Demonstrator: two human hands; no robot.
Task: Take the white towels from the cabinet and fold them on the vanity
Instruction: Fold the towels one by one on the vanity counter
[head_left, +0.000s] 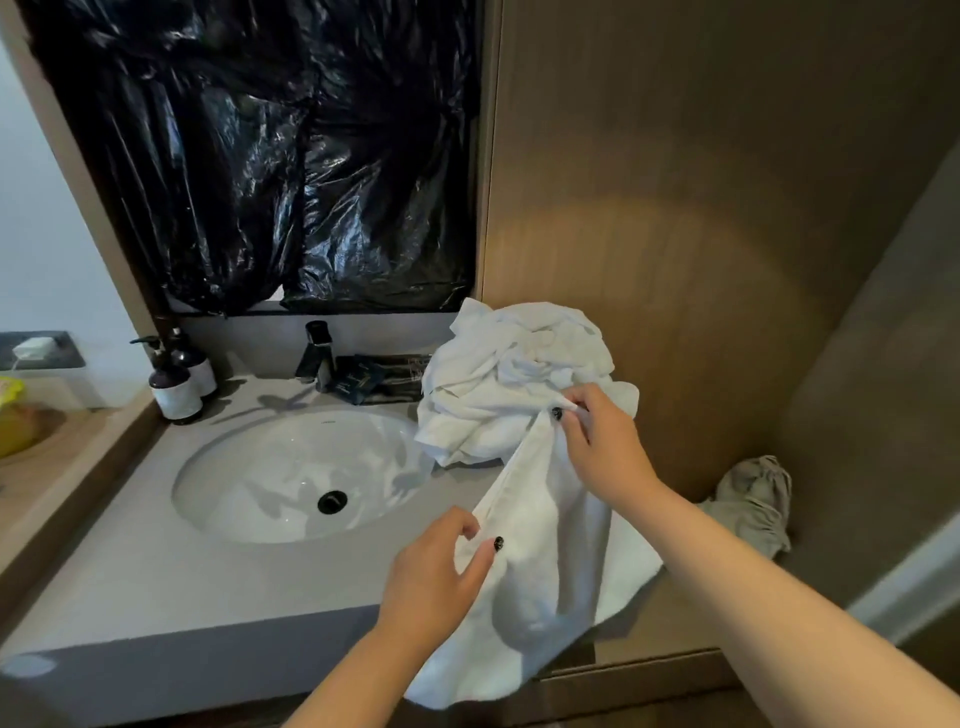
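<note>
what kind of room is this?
Likely a hotel bathroom vanity: an oval sink with a black faucet, two pump bottles beside it, and a heap of white towels on the counter.

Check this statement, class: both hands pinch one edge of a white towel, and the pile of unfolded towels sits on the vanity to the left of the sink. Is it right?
Not quite. The head view shows the pile of unfolded towels on the vanity to the right of the sink, not the left. The rest holds: the left hand and right hand both pinch one edge of a white towel.
</note>
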